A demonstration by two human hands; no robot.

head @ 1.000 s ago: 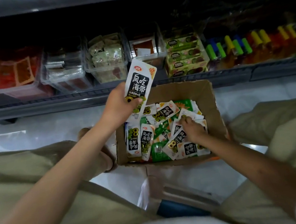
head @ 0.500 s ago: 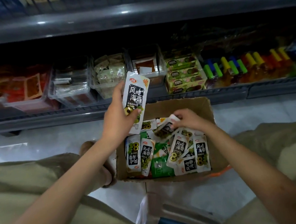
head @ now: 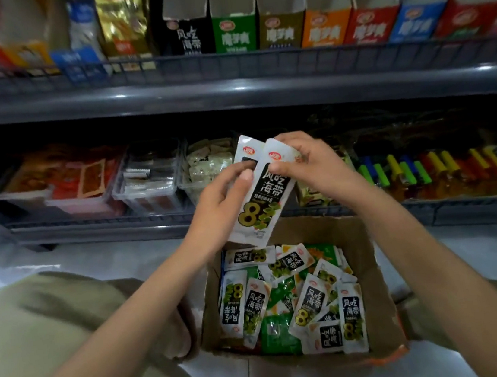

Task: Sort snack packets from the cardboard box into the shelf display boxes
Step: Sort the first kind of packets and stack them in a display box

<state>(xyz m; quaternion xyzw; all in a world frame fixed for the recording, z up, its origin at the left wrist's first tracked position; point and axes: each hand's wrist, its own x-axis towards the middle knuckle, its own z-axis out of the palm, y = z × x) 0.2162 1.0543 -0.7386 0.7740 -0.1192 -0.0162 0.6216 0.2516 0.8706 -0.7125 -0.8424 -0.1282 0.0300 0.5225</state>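
Observation:
An open cardboard box (head: 375,273) stands on the floor between my knees, with several white-and-black and green snack packets (head: 306,301) inside. Above the box, my left hand (head: 220,201) grips a small stack of white-and-black packets (head: 265,192), thumb across the front. My right hand (head: 310,164) pinches the top corner of the front packet. On the upper shelf stands a row of display boxes: black (head: 187,36), green (head: 234,33), brown (head: 282,32), orange (head: 326,29), red (head: 373,26) and blue (head: 418,22).
The lower shelf holds clear plastic tubs (head: 148,182) of other snacks and coloured bottles (head: 428,171) at the right. A grey shelf edge (head: 228,93) runs between the two levels. My knees in khaki trousers (head: 39,336) flank the box on a white tiled floor (head: 470,254).
My right hand lifted out of the box with a packet and joined my left hand's stack. My view tilted upward, bringing the upper shelf's display boxes into sight.

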